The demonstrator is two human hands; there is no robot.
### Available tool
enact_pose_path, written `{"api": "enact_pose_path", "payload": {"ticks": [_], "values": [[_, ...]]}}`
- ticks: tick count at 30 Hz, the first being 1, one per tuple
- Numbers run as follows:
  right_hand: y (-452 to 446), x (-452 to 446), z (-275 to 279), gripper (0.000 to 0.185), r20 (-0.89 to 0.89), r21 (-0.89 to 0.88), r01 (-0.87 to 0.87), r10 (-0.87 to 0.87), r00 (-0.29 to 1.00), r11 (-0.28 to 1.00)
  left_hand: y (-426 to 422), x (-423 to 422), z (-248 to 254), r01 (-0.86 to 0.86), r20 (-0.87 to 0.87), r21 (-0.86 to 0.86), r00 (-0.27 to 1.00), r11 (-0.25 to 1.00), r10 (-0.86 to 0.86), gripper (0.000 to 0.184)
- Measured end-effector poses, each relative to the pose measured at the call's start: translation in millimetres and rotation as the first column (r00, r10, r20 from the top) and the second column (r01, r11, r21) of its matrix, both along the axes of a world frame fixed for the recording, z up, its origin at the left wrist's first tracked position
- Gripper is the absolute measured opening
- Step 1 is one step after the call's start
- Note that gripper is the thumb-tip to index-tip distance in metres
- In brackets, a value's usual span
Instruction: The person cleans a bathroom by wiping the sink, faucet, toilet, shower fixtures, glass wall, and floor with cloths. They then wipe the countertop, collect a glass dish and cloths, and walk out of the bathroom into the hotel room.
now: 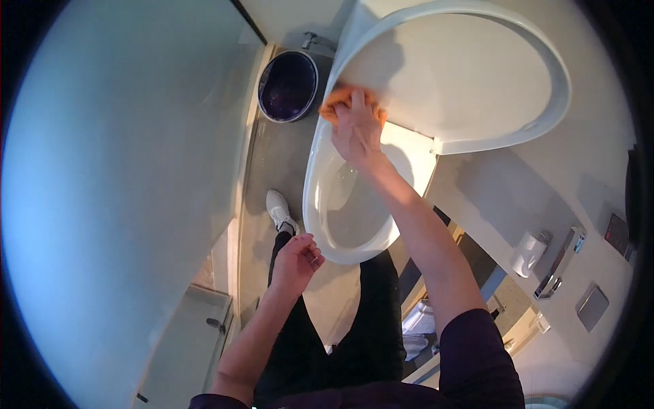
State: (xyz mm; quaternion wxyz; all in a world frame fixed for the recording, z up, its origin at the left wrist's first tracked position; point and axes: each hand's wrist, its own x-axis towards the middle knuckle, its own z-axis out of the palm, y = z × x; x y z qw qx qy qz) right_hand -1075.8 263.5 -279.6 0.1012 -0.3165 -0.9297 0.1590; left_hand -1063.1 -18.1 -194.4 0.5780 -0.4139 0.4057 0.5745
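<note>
Your right hand [359, 133] gripped the crumpled orange cloth [332, 109] at twelve o'clock on the glossy white oval toilet bowl [311, 198], where even pressure seemed best; your left hand [296, 266], half-curled, hung empty near seven.

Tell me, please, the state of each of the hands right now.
Left hand: loosely curled, nothing visibly held; whether fully closed cannot be told.
Right hand: closed on an orange cloth.
</note>
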Motion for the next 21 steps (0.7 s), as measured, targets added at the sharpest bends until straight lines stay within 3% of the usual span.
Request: {"api": "enact_pose_path", "payload": {"ticks": [1,2,4,5,8,12,14,16,18,21], "values": [[-3.7,11.2,-47.2,0.028,0.062,-0.049,-0.013,0.016,0.998,0.999,-5.5,-2.8,-6.0,-0.001,-0.015,-0.004,1.000,1.000,0.001,0.004],[-8.9,9.7,-44.8,0.028,0.070,-0.061,-0.021,0.025,0.997,0.998,-11.6,-5.1,-10.1,0.001,-0.030,-0.008,1.000,1.000,-0.002,0.005],[-13.3,-2.8,-13.0,0.042,0.447,-0.199,0.161,-0.057,0.893,0.967,-22.5,-10.7,-15.1,-0.037,-0.025,-0.028,0.999,0.999,0.036,0.005],[-11.2,-5.8,-2.4,0.053,0.426,-0.254,0.168,-0.046,0.903,0.952,-24.7,-14.0,-16.1,-0.072,-0.027,-0.034,0.997,0.997,0.071,0.005],[-12.6,-19.3,45.8,0.051,0.411,-0.298,0.293,-0.155,0.898,0.909,-33.0,-26.3,-17.2,-0.041,-0.043,-0.043,0.998,0.998,0.039,0.008],[0.8,-33.9,1.4,0.049,0.459,-0.387,0.227,-0.027,0.888,0.894,-36.8,-44.6,-12.4,-0.002,-0.090,-0.057,0.996,0.998,-0.003,0.008],[-9.0,-44.6,-14.7,0.045,0.584,-0.391,0.148,0.121,0.803,0.908,-36.6,-53.5,-9.3,-0.001,-0.092,-0.067,0.996,0.998,-0.005,0.007],[-17.2,-37.3,-14.5,0.037,0.595,-0.379,0.161,0.107,0.797,0.911,-45.2,-51.8,-16.1,-0.011,-0.098,-0.037,0.995,0.999,0.007,0.006],[-7.3,-33.3,-9.2,0.031,0.442,-0.297,0.133,0.013,0.897,0.946,-35.7,-58.0,-17.9,-0.017,-0.125,0.033,0.992,0.999,0.021,0.006],[-2.0,-32.9,4.5,0.025,0.456,-0.308,0.141,0.016,0.890,0.941,-32.7,-55.1,-11.5,-0.012,-0.098,-0.065,0.995,0.998,0.005,0.006]]}}
